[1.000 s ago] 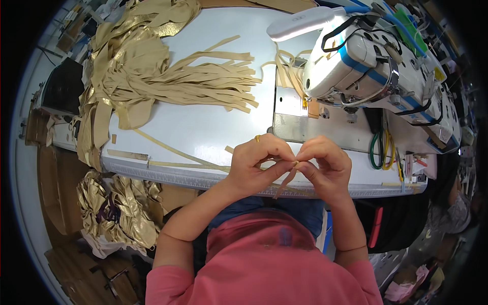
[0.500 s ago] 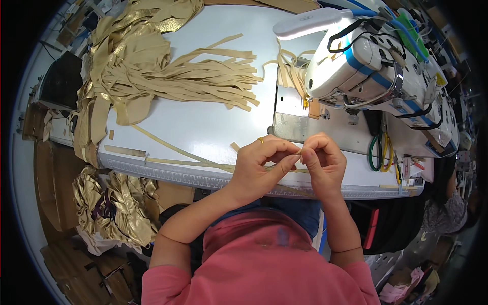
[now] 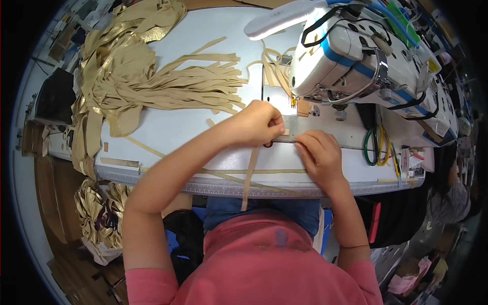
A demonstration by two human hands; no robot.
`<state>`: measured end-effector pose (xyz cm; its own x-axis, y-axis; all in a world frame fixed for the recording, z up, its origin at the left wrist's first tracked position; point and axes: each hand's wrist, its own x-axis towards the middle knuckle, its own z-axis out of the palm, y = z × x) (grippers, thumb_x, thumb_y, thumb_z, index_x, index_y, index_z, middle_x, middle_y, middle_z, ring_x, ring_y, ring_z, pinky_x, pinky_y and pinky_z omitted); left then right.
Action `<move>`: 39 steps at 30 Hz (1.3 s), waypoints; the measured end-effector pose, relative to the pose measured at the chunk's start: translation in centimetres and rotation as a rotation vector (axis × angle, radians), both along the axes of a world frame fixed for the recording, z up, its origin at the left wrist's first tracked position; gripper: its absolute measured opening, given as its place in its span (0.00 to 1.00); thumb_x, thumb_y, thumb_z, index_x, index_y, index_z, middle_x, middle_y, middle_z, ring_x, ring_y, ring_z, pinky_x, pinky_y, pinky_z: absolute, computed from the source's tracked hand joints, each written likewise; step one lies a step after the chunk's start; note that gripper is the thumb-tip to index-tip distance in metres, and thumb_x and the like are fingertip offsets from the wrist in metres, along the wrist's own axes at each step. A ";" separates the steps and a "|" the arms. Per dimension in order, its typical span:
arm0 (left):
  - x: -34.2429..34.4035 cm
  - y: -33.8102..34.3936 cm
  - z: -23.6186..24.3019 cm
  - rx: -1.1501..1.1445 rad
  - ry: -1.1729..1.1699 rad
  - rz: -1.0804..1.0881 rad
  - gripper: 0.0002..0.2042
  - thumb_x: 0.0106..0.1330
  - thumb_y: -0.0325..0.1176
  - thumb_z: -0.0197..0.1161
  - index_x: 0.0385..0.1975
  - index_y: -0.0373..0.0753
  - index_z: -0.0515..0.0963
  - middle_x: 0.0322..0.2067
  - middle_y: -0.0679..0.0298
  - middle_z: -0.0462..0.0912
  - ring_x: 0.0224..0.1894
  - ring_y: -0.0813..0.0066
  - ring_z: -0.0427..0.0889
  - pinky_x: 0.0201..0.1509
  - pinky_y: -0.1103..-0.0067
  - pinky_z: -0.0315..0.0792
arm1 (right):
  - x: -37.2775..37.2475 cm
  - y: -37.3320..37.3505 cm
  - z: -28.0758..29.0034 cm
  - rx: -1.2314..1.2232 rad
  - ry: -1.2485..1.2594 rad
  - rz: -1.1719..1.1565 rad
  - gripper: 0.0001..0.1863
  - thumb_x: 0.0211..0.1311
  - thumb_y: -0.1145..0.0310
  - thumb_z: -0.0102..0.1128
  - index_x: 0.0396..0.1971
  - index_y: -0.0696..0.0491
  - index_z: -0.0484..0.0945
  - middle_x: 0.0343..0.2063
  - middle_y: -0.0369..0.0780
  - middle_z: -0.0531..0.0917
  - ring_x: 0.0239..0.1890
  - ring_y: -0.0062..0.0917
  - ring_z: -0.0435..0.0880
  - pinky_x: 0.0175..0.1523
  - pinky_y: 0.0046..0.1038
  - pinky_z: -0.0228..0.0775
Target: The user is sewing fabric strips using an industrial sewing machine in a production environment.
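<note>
The white table held a big sewing machine on the right; a pile of gold cloth strips lay on the left, out of the way; the left hand and the right hand sat close together near the needle; both pinched one tan strip flat, probably to keep it straight; its end hung off the table edge.

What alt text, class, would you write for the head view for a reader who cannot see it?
A person's left hand and right hand pinch a thin beige fabric strip on a white sewing table, just before a white sewing machine. More beige strips lie heaped at the left.
</note>
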<state>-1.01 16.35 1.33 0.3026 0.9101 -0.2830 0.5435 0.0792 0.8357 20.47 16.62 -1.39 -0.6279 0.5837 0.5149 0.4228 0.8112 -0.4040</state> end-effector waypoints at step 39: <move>-1.2 2.9 -3.6 1.276 0.386 -0.261 0.07 0.47 0.31 0.62 0.26 0.40 0.80 0.31 0.71 0.79 0.34 0.77 0.76 0.36 0.79 0.68 | -0.3 4.1 -1.2 -0.002 -0.108 -0.024 0.12 0.56 0.66 0.63 0.41 0.44 0.82 0.30 0.32 0.76 0.32 0.25 0.77 0.38 0.28 0.69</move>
<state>-2.17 19.25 -2.30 0.5987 0.5288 0.6017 0.6378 -0.7691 0.0413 20.21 20.74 -2.59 -0.6654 0.6006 0.4433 0.4837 0.7992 -0.3568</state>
